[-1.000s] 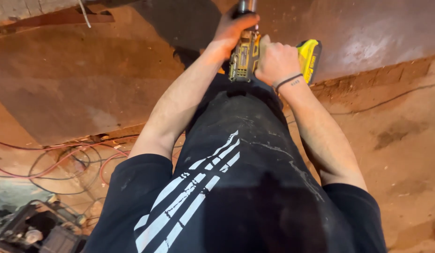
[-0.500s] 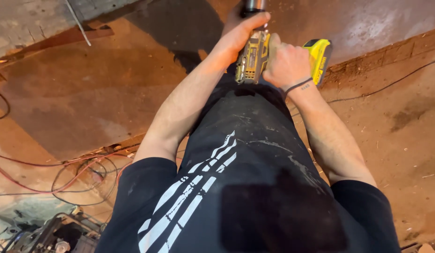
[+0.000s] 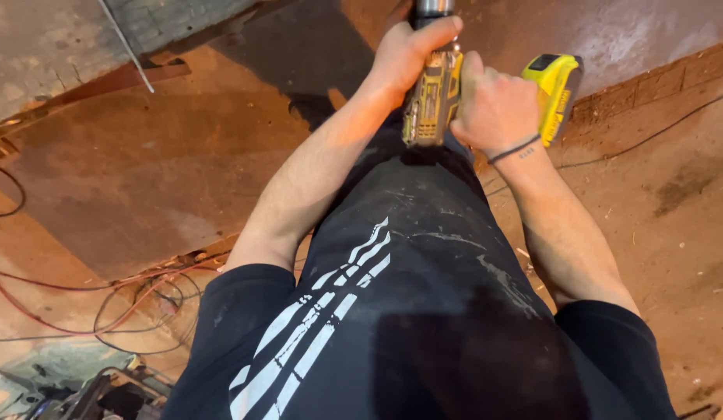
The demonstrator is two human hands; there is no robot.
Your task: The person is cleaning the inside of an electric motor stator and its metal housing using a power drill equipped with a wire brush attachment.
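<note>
A yellow and black cordless drill (image 3: 433,101) points away from me at the top of the head view, above a rusty brown metal sheet (image 3: 136,179). My right hand (image 3: 495,107) is wrapped around its handle, just above the yellow battery pack (image 3: 558,89). My left hand (image 3: 408,50) grips the front of the drill body near the silver chuck (image 3: 433,8). The chuck's tip is cut off by the frame's top edge. Both forearms stretch out over my dark trousers and black shirt with white stripes.
Red and black cables (image 3: 105,299) lie tangled on the floor at lower left. A grey slab with a thin rod (image 3: 128,47) sits at upper left. A black cable (image 3: 649,136) runs along a brick ledge at right. Dark equipment (image 3: 105,393) stands at bottom left.
The view has shifted, so the drill and both hands sit higher and further right in frame. Both hands keep the same grip on the drill.
</note>
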